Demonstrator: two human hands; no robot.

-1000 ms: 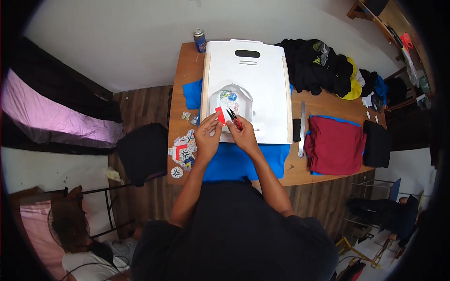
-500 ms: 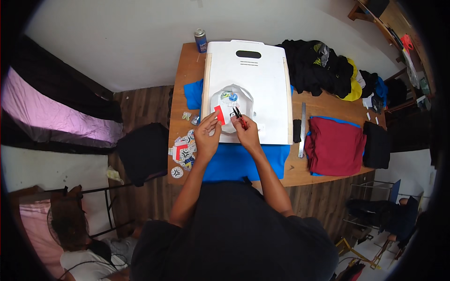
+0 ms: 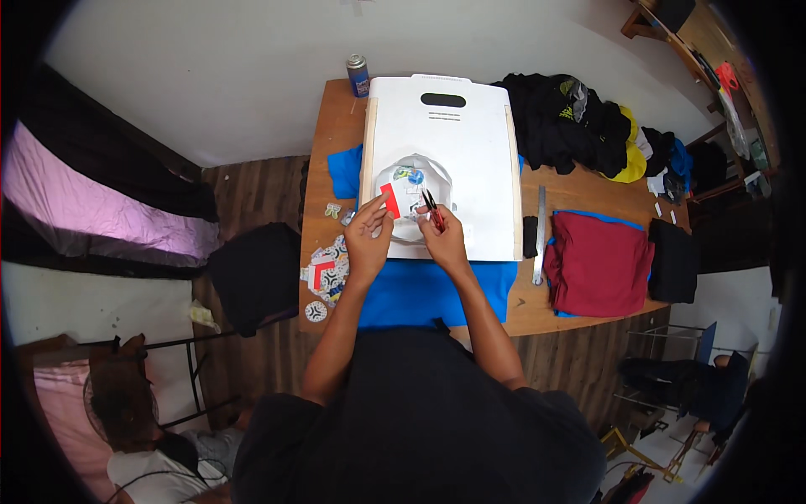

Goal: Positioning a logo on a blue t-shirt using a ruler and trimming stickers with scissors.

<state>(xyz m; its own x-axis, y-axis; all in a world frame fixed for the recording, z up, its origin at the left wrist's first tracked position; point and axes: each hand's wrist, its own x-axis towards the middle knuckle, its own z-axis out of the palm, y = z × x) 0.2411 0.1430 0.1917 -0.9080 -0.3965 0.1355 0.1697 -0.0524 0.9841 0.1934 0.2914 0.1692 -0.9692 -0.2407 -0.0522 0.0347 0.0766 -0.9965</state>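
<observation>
Both my hands work over a white panel [image 3: 478,185] with an oval slot near its far end. Pinched in the fingers of my left hand [image 3: 368,244] is a red strip [image 3: 389,202], flat like a sticker or card. My right hand [image 3: 446,241] grips small snips [image 3: 431,206] in black and red, their dark tips pointing away from me. Under and between the hands lies a roundish pale thing [image 3: 446,183], perhaps a plastic bag or shallow tray, with coloured printed pieces [image 3: 411,175] in it. My fingers hide part of its near side.
Patterned cutouts [image 3: 330,267] lie left of the panel, and a spray can [image 3: 358,76] stands behind them. Blue cloth [image 3: 428,294] shows below the panel. A steel ruler [image 3: 540,235], folded maroon cloth [image 3: 600,263] and heaped dark clothes [image 3: 554,118] are to the right. A person [image 3: 180,462] is at lower left.
My hands stay almost in place with the red strip and the snips still held. The strip and the snips have shifted only slightly.
</observation>
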